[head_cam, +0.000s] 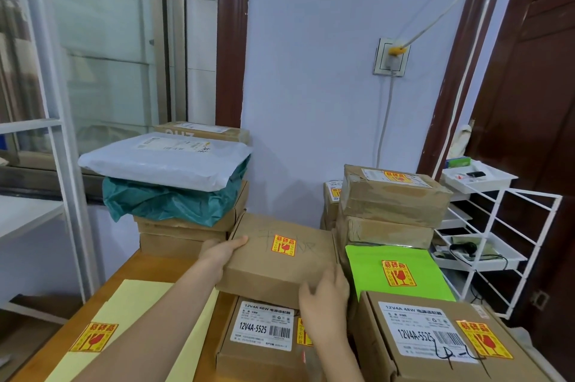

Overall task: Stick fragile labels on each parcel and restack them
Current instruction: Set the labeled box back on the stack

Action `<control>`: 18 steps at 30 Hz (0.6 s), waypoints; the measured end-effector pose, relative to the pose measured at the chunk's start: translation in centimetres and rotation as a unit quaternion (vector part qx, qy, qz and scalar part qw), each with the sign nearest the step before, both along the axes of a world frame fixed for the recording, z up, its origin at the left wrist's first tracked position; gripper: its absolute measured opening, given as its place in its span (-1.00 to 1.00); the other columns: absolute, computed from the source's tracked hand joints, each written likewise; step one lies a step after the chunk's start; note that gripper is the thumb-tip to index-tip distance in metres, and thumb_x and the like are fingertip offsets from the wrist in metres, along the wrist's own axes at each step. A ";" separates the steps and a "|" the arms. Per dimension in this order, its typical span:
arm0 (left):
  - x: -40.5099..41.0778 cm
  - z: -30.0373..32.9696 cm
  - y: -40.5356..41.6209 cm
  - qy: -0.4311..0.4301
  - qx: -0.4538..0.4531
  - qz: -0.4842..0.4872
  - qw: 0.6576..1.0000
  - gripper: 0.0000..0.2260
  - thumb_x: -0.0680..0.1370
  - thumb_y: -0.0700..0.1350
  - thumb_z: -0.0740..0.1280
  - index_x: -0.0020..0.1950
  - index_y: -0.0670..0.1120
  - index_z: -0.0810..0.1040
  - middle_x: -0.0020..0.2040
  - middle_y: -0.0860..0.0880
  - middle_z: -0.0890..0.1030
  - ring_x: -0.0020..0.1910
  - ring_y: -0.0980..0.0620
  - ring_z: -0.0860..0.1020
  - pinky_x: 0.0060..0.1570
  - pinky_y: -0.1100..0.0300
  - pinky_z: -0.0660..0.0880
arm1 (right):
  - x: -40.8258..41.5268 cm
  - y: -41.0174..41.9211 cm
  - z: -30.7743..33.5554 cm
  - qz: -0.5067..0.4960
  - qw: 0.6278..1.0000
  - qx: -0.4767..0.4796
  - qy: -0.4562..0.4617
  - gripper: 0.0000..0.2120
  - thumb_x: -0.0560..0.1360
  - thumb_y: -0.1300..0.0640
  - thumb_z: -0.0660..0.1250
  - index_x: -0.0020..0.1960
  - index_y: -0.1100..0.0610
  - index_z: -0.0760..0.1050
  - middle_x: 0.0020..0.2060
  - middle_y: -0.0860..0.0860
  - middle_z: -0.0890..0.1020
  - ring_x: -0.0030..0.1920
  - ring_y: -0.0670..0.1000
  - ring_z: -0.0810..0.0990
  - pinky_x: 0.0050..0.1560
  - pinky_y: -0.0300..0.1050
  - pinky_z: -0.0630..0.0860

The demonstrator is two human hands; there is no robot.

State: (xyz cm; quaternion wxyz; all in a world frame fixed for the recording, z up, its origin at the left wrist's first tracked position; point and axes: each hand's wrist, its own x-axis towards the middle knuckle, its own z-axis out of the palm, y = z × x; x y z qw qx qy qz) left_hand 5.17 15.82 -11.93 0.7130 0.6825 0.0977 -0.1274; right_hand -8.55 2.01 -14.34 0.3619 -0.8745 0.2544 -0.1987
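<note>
- The left hand (224, 249) gripped the far left edge of a flat brown parcel (280, 257), and the right hand (325, 296) curled round its near right corner; between them this grip held the parcel just above a labelled adapter box (264, 332) on the bench (149, 266).
- The parcel already carried a red-and-yellow fragile label (283, 244) on top.
- Risk, as I judged it: the parcel looked wider than the box beneath, so set off-centre it could overhang and tip; a push to the right might nudge the green parcel (395, 272) or the taped stack (392, 201) just beside it.
- The unlabelled pile (174, 182) at the left, topped by soft mailer bags, looked loose and could slide if bumped.
- The bench was wooden, with a yellow envelope (124, 328) lying near its left edge.
- Behind stood a pale wall with a socket (391, 56), a dark door, a window at the left and a white wire rack (485, 235) at the right.
</note>
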 end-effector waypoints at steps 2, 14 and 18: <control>0.6 -0.4 -0.3 0.001 0.007 0.008 1.000 -0.51 0.41 -0.04 0.50 0.20 -0.16 0.35 -0.09 -0.15 0.47 -0.06 -0.15 0.46 -0.04 0.00 0.41 | 0.3 0.3 -0.3 0.012 0.997 -0.059 0.041 -0.45 0.60 0.07 0.12 0.52 0.19 0.06 0.54 0.09 0.00 0.52 0.12 -0.05 0.51 -0.01 -0.03; 5.2 -3.4 -1.5 0.051 -0.062 0.025 0.996 -0.42 0.41 -0.02 0.50 0.33 -0.18 0.38 0.15 -0.22 0.53 0.07 -0.19 0.51 0.01 -0.06 0.49 | 4.5 -0.3 -1.5 0.069 0.986 -0.142 0.050 -0.54 0.60 0.13 0.11 0.48 0.11 0.17 0.51 -0.01 0.10 0.53 0.13 -0.09 0.47 -0.06 0.11; 6.4 -4.8 -1.7 0.047 -0.100 0.017 0.994 -0.41 0.40 0.01 0.50 0.34 -0.14 0.38 0.13 -0.21 0.55 0.05 -0.18 0.54 -0.21 0.02 0.51 | 6.2 -1.6 -1.3 0.070 0.989 -0.125 0.028 -0.59 0.60 0.16 0.12 0.44 0.12 0.25 0.50 0.00 0.14 0.53 0.08 -0.07 0.44 -0.13 0.14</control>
